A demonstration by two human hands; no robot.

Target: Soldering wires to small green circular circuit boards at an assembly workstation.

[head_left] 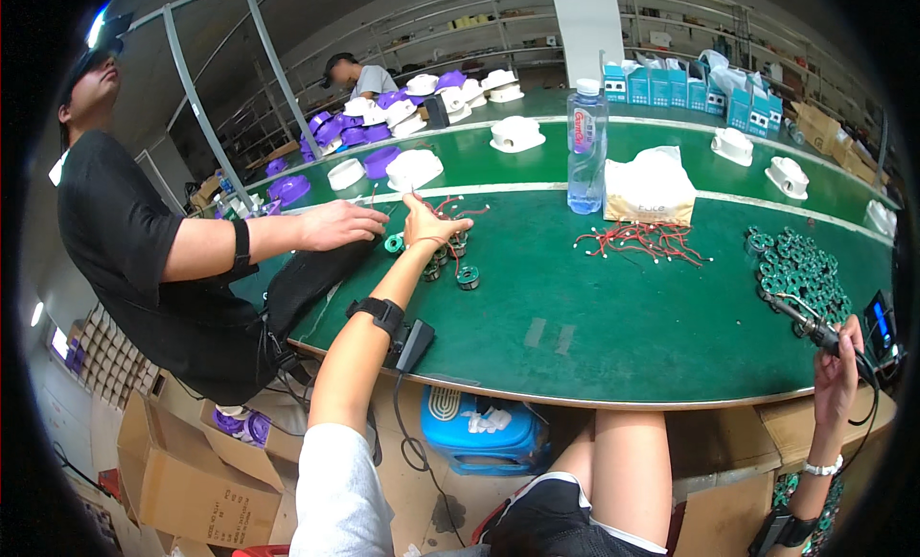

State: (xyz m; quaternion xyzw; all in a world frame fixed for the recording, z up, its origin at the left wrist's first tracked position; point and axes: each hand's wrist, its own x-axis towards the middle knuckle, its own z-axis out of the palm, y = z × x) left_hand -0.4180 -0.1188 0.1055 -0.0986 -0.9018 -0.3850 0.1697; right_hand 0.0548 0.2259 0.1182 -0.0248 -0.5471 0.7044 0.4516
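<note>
Head view. Left hand (428,226) stretched far out to about 11 o'clock over the green surface (613,317), fingers spread open and resting on a small cluster of coils (450,255) with thin red wires (458,210) curling just behind. One more coil (468,277) lying a little apart at 5 o'clock from the cluster. Right hand (839,370) low at 4 o'clock, at the near edge of the surface, fingers closed around the dark handle of a soldering iron (810,329), tip pointing up-left toward a big heap of coils (800,269).

For doing this step well, probably best to pinch only one coil by its rim, not several at once, and to lift it free of the red wires so nothing drags along. Better also to keep the iron tip away from the cable and from the bare leg below the edge.

Look of the coils: small round rings, green winding, dark centre, metal-looking base; too small to tell more. Loose bundle of red leads (642,241) between both groups, near the middle.

Around: clear water bottle (586,150) and white bag (650,185) at 12 o'clock; another person's hand (337,223) lying just left of the left hand, close but apart.
</note>
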